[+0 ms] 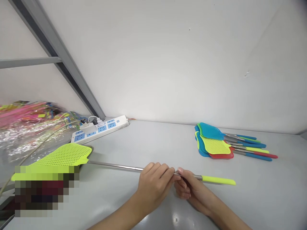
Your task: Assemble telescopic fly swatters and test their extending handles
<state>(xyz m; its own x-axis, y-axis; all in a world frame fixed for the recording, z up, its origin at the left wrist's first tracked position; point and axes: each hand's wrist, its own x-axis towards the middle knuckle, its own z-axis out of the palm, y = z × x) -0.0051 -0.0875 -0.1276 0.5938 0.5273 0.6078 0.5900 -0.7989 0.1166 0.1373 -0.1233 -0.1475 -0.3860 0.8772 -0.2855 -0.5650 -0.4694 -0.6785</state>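
A fly swatter (115, 165) with a yellow-green mesh head and a metal telescopic rod lies across my front, its rod drawn out long. Around the middle of the rod, my left hand (154, 179) is closed with its knuckles up. Close beside it, my right hand (189, 183) grips the rod from below, thumb on top, nearer the yellow-green handle. The two hands almost touch, and the rod between them is mostly hidden. At the right, a pile of fly swatters (217, 147) in blue, yellow-green, green and red lies with handles pointing right.
A white power strip (112, 129) with blue sockets and plugs stands at the back left. Shiny plastic-wrapped goods (35, 127) are heaped on the far left beside a grey metal frame (72, 73). A pale wall (168, 64) rises behind the grey tabletop (148, 137).
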